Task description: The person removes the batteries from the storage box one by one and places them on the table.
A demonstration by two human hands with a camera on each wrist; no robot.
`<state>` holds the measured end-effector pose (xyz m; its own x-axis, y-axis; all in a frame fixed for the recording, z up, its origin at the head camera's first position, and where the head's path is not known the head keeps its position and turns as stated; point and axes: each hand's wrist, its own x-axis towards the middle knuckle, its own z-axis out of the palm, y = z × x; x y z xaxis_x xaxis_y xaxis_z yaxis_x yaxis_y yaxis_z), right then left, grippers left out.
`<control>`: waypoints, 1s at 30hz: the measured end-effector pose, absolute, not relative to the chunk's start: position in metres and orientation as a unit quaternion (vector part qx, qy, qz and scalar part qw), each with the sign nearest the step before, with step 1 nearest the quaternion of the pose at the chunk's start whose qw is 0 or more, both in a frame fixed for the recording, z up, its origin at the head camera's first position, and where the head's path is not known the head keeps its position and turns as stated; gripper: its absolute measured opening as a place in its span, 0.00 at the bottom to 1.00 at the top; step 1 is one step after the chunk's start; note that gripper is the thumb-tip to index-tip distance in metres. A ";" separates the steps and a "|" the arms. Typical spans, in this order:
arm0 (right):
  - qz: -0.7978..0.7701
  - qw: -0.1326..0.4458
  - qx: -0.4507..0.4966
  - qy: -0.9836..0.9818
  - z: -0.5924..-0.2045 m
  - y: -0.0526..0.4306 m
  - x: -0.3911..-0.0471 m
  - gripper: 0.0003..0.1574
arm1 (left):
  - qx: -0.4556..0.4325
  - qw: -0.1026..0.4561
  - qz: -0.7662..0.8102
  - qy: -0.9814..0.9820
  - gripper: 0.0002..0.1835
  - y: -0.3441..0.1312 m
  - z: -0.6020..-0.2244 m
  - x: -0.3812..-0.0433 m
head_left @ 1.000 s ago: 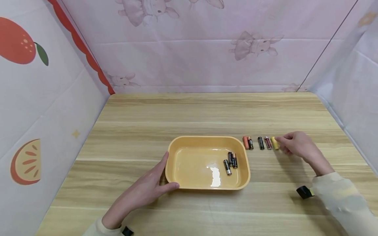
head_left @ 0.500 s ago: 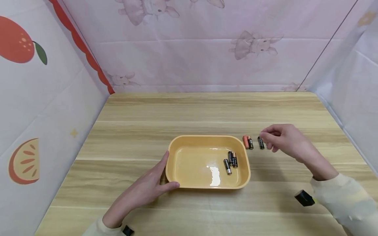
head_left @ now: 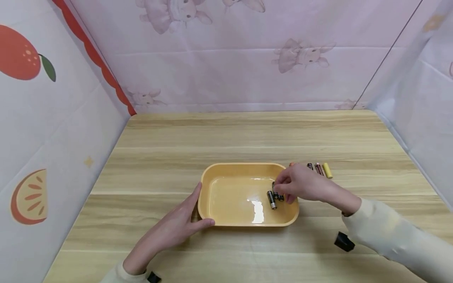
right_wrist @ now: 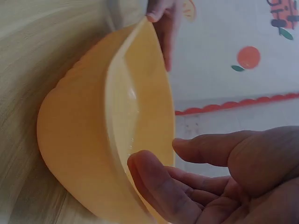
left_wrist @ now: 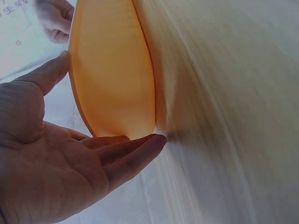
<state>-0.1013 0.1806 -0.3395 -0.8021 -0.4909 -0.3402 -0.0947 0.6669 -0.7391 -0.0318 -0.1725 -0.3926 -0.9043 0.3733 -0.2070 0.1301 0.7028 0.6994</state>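
Observation:
A yellow rectangular plastic basin (head_left: pixel 230 200) stands on the table. My left hand (head_left: pixel 173 230) rests at its left end, fingers straight along the outer wall and thumb on the near rim. In the left wrist view the fingertips (left_wrist: pixel 156 140) touch the basin's side. My right hand (head_left: pixel 302 182) reaches over the basin's right rim, fingertips at several AA batteries. One black battery (head_left: pixel 271 200) shows plainly; the others are partly covered. The right wrist view shows thumb and forefinger apart with nothing between them.
Beyond the right hand lie a yellow battery (head_left: pixel 327 170), a dark red battery (head_left: pixel 319 169) and a black battery (head_left: pixel 310 166), partly hidden. The end of an orange battery (head_left: pixel 291 164) peeks past the hand. Printed cloth (head_left: pixel 226 78) walls the wooden table (head_left: pixel 226 133) on its back and sides.
My right hand has moved left from the yellow battery, past the row, to over the batteries in the basin. The yellow and dark red batteries stay on the table. The left hand stays put.

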 end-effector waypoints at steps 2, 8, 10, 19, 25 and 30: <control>-0.343 0.275 -0.175 0.881 -0.342 0.174 -0.103 0.08 | 0.138 0.168 0.358 0.908 0.59 -0.173 -0.393 -0.032; -0.264 0.284 -0.166 0.907 -0.354 0.155 -0.100 0.14 | 0.137 0.169 0.359 0.908 0.59 -0.172 -0.394 -0.031; -0.248 0.270 -0.171 0.914 -0.359 0.149 -0.097 0.20 | 0.135 0.169 0.360 0.908 0.60 -0.173 -0.394 -0.031; -0.219 0.157 -0.207 0.940 -0.383 0.138 -0.095 0.17 | 0.134 0.166 0.361 0.908 0.60 -0.173 -0.393 -0.030; -0.199 0.134 -0.199 0.950 -0.389 0.132 -0.092 0.21 | 0.134 0.166 0.364 0.907 0.59 -0.173 -0.393 -0.030; -0.189 0.125 -0.220 0.949 -0.393 0.133 -0.093 0.26 | 0.132 0.166 0.364 0.907 0.59 -0.172 -0.392 -0.030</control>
